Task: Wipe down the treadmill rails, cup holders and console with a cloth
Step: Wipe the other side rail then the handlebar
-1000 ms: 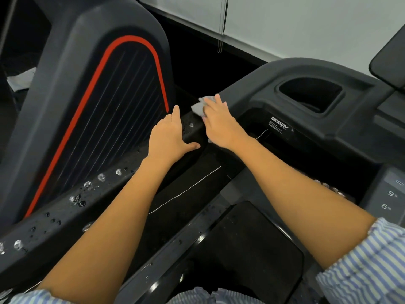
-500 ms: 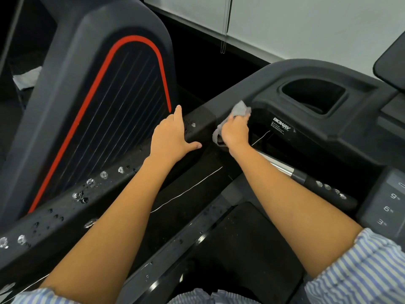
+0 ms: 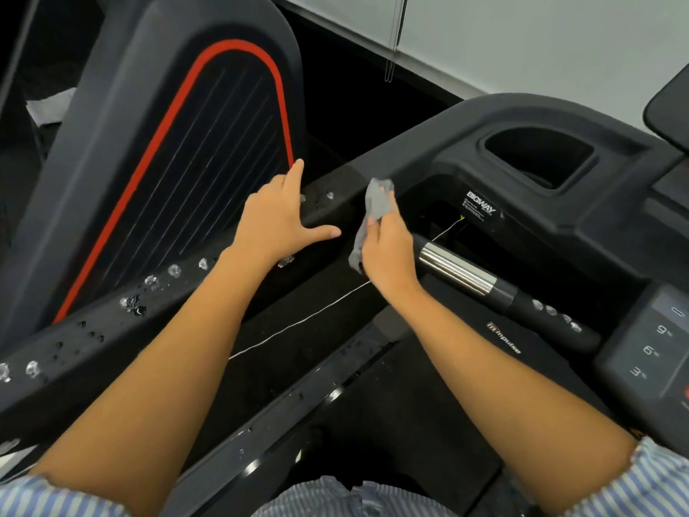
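Pinching cloth (image 3: 377, 203) in right grip (image 3: 387, 251), cloth bunched above it beside rail (image 3: 112, 330), left grip (image 3: 276, 222) released, flat on rail

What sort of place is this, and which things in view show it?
Probably a gym or fitness room: the person is at a treadmill, shown by its droplet-covered side rail, cup holder and numbered console keypad.

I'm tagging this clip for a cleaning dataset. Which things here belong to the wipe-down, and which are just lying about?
Job in hand:
- grey cloth, gripped by the right hand
- wet side rail, with the left hand resting on it
- cup holder
- console keypad
- chrome handlebar

Just lying about:
- white scrap at far left
- hanging blind cord
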Demonstrator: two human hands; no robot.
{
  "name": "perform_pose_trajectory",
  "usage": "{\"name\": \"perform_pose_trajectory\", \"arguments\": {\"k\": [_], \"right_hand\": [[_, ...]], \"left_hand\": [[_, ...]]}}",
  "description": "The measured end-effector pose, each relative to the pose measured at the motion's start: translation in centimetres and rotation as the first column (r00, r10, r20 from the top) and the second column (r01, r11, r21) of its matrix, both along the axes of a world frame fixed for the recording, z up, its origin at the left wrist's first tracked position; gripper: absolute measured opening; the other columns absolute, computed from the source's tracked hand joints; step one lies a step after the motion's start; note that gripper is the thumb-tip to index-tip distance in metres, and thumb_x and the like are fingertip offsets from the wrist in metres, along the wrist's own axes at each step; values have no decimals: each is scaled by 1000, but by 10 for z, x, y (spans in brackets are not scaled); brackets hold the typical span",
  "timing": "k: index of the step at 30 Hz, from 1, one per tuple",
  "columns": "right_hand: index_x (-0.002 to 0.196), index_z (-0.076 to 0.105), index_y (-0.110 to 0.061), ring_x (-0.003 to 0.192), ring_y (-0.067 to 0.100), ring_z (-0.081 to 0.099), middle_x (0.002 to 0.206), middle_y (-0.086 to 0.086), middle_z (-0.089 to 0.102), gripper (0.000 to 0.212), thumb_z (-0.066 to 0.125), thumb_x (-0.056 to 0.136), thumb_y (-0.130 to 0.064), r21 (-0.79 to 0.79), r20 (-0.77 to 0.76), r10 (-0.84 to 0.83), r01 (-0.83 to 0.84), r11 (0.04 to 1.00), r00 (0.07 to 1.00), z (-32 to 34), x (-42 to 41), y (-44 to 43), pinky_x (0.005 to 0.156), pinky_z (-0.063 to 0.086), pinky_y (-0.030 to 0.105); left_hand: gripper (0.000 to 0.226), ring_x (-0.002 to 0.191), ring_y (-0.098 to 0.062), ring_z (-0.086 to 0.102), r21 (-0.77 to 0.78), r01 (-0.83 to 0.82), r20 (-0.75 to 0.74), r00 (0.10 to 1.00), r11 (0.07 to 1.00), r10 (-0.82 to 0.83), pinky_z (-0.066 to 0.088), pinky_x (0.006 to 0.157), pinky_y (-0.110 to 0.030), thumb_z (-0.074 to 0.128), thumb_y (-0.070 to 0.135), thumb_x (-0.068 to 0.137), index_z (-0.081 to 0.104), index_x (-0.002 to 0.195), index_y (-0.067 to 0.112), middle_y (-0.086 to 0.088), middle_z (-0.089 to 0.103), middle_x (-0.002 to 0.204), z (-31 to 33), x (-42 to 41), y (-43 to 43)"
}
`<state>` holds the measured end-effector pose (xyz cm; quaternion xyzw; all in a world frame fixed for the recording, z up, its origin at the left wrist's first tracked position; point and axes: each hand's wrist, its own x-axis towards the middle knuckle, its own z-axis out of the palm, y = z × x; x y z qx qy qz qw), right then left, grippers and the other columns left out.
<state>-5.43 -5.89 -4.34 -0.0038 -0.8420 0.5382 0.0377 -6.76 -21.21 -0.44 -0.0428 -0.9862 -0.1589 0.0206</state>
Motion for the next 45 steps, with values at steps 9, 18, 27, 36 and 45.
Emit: {"name": "perform_pose_trajectory", "arguments": {"k": [9, 18, 27, 36, 45], "right_hand": [[145, 27, -8, 96, 11, 59, 123, 8, 49, 50, 42, 97, -7, 306, -140, 343, -289, 907, 929, 29, -28, 2, 73, 52, 14], [133, 42, 0, 132, 26, 32, 143, 12, 36, 39, 39, 97, -13, 761, -106, 527, -272, 589, 843, 25, -48, -25, 111, 24, 34], [140, 36, -3, 140, 25, 23, 150, 11, 29, 67, 64, 80, -2, 768, -89, 660, -370, 522, 746, 13, -40, -9, 117, 13, 33], [142, 34, -7, 139, 28, 24, 150, 13, 29, 62, 55, 84, 0, 716, -24, 629, -426, 553, 777, 30, -19, -50, 113, 20, 34], [138, 39, -4, 136, 34, 28, 148, 18, 30, 51, 42, 88, 2, 689, 33, 575, -436, 579, 817, 33, -37, -31, 112, 25, 39]], "left_hand": [[103, 134, -34, 29, -181, -172, 69, 980, 968, 187, 24, 107, -54, 66, 64, 67, 23, 145, 12, -12, 32, 147, 8, 51, -38], [100, 132, -31, 30, -236, -226, 132, 956, 945, 261, 20, 108, -51, 68, 61, 66, 27, 144, 14, -11, 34, 144, 15, 67, -54], [82, 124, -32, 39, -215, -228, 80, 965, 950, 250, 32, 103, -44, 71, 48, 73, 38, 137, 8, -14, 42, 134, 6, 71, -46], [83, 121, -31, 41, -177, -257, 53, 962, 950, 270, 35, 101, -43, 73, 46, 72, 39, 138, 9, -14, 44, 130, 5, 72, -45], [83, 119, -32, 43, -156, -269, 49, 959, 951, 279, 37, 99, -43, 74, 46, 70, 40, 137, 10, -14, 47, 127, 5, 72, -46]]}}
